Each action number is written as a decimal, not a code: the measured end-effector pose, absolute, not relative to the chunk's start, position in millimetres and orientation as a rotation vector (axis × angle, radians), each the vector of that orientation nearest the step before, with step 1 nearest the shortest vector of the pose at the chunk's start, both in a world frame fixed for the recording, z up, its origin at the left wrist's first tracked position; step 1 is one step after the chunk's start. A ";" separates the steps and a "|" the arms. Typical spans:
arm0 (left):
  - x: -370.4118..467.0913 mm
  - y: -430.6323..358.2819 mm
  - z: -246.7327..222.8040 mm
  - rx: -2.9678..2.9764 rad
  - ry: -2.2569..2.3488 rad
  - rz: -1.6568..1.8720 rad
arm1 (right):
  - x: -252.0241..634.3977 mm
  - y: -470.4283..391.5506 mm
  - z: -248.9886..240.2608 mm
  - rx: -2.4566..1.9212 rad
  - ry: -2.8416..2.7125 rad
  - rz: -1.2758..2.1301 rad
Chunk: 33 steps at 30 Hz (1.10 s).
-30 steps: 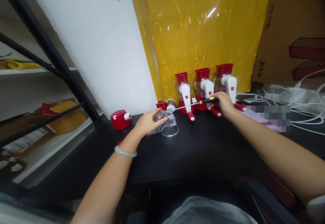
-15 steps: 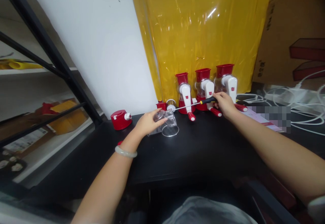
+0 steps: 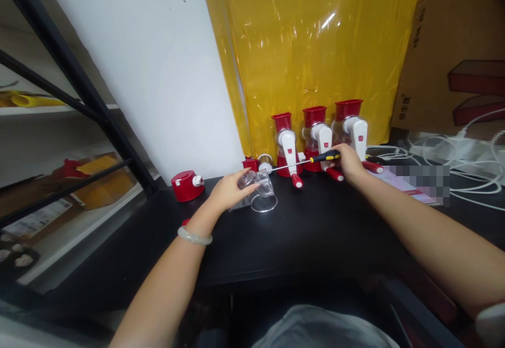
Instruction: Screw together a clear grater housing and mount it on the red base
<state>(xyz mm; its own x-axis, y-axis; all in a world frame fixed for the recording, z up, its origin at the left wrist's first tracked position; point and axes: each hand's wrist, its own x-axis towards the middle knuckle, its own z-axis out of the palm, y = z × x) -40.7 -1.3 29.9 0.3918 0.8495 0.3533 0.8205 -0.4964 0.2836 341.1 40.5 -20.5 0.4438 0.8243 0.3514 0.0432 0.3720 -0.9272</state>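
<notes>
My left hand (image 3: 231, 190), with a pale bangle on the wrist, grips a clear plastic housing (image 3: 265, 193) that lies on its side on the black table (image 3: 307, 243). My right hand (image 3: 347, 163) is closed on the rear end of the black and yellow handle of a screwdriver (image 3: 324, 156). Its long shaft points left, and the tip meets the top of the clear housing. Just behind the housing are a small red part (image 3: 250, 164) and a metal drum with a white end (image 3: 264, 162).
Three red and white hand-crank graters (image 3: 290, 148) stand along the back. A red base (image 3: 188, 186) sits at the left. White cables (image 3: 469, 169) and a printed sheet (image 3: 410, 184) lie at the right. Black-framed shelves (image 3: 71, 48) border the left side.
My right hand has shifted slightly right, towards the end of the screwdriver handle, so more of the handle shows. My left hand and the clear housing have barely moved.
</notes>
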 end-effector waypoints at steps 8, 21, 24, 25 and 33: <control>-40.7 -0.6 29.6 2.571 1.552 0.698 | 333.1 31.4 -12.3 -1.190 -0.936 0.589; -40.5 -0.8 28.7 2.573 1.551 0.709 | 328.8 26.2 -8.4 -1.183 -0.911 0.607; -40.5 -1.2 28.9 2.568 1.544 0.708 | 330.4 28.7 -10.7 -1.179 -0.906 0.604; -40.5 -1.1 28.9 2.568 1.539 0.709 | 330.7 29.3 -11.0 -1.181 -0.904 0.600; -41.1 -0.7 29.2 2.571 1.560 0.694 | 331.4 30.5 -11.4 -1.182 -0.895 0.630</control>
<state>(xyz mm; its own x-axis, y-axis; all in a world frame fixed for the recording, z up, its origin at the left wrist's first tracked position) -41.1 -0.7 29.2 0.3886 0.8538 0.3466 0.8290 -0.4881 0.2729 331.4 30.5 -11.4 0.5200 0.8148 0.2564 0.0334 0.2805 -0.9593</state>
